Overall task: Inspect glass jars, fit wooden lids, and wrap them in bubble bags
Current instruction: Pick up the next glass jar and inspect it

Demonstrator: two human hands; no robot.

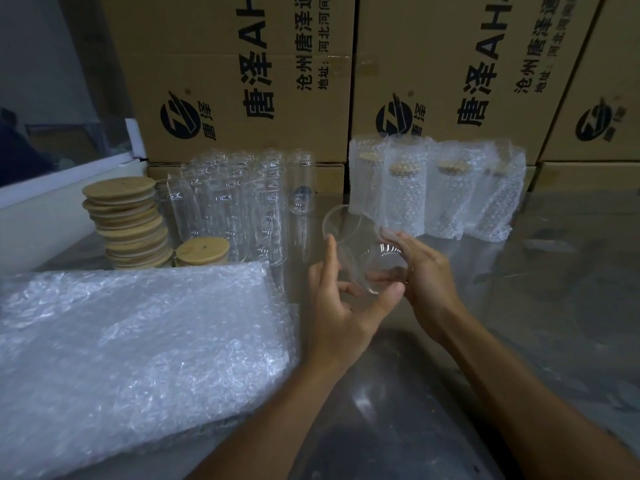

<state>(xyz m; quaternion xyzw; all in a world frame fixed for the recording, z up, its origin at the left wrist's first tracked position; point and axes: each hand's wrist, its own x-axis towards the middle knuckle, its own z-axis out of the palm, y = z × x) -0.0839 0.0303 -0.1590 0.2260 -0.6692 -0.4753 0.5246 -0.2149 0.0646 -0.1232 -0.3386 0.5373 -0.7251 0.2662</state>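
Observation:
A clear glass jar (360, 251) is held tilted above the table, its open mouth turned up and to the left. My left hand (341, 303) cups it from below and on the left. My right hand (420, 275) grips its base from the right. Several bare glass jars (239, 209) stand in a group at the back centre. Wooden lids (128, 223) are stacked to their left, with a shorter pile (202, 251) in front. A stack of flat bubble bags (138, 344) lies at the front left. Several wrapped, lidded jars (433, 195) stand at the back right.
Large printed cardboard boxes (249, 74) wall off the back of the shiny metal table (536, 289). A white ledge (52, 188) runs along the left side.

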